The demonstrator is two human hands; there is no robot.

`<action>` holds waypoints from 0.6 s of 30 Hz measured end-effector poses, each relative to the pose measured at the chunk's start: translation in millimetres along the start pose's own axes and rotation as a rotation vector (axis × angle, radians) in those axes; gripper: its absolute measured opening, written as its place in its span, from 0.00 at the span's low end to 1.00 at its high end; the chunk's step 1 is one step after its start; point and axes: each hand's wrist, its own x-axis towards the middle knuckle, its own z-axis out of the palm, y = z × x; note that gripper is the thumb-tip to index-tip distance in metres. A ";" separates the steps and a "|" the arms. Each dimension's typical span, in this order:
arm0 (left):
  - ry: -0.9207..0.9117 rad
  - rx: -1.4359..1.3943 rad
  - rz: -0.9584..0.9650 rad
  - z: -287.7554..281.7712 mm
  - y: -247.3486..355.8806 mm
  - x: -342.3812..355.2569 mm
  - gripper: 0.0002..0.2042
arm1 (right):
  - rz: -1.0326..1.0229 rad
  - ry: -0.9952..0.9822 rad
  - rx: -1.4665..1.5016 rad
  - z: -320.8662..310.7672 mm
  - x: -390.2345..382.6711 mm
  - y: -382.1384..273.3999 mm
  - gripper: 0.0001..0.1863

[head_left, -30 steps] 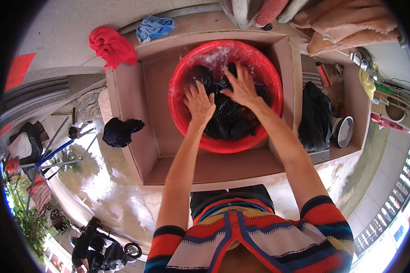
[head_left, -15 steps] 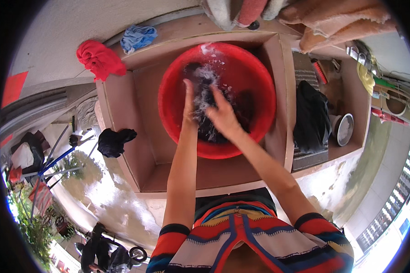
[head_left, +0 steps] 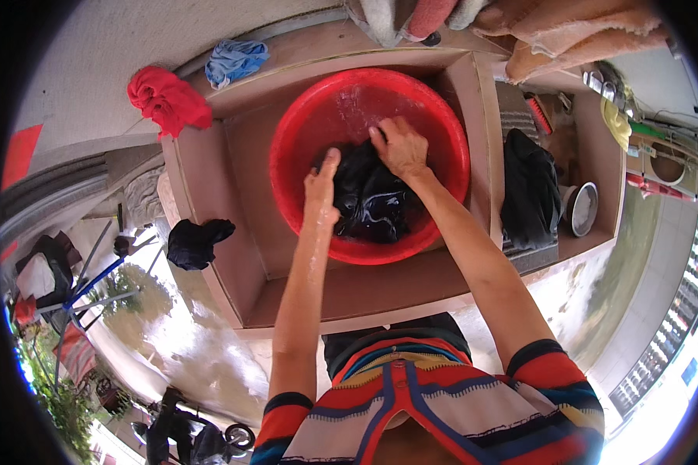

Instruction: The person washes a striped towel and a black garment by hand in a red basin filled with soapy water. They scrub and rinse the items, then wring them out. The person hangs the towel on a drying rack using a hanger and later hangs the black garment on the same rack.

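Observation:
Wet black cloth (head_left: 368,205) lies in shallow water in a red plastic basin (head_left: 450,139), which sits in a pinkish sink (head_left: 248,194). My left hand (head_left: 319,186) is at the cloth's left side, thumb up and fingers curled on it. My right hand (head_left: 402,151) holds the upper right part of the same cloth with bent fingers. Some of the fingertips are hidden by the cloth and water.
Red (head_left: 167,101) and blue (head_left: 235,63) cloths lie on the back ledge, a black cloth (head_left: 198,244) on the left wall. The right compartment holds black cloth (head_left: 529,194), a brush (head_left: 539,113) and a metal bowl (head_left: 582,209). Brown fabric (head_left: 566,31) is at top right.
A second ago both hands were spread on the cloth, then they moved blurred through splashing water. Now the splash has settled and my hands are farther apart than mid-splash, fingers curled on the cloth.

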 end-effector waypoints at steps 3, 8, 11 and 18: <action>0.156 0.708 0.475 -19.0 2.8 13.5 0.38 | 0.051 0.023 -0.162 3.7 -18.0 5.4 0.25; 0.002 1.304 0.690 -18.5 -46.4 29.4 0.34 | -0.427 -0.151 -0.166 22.1 -52.0 7.4 0.35; -0.350 1.484 0.253 -18.0 3.7 36.3 0.35 | -0.120 -0.182 -0.384 26.7 -30.5 14.4 0.29; -0.362 -0.280 -0.027 53.7 17.1 -13.6 0.32 | 0.484 -0.414 1.213 -11.1 -13.3 -40.6 0.27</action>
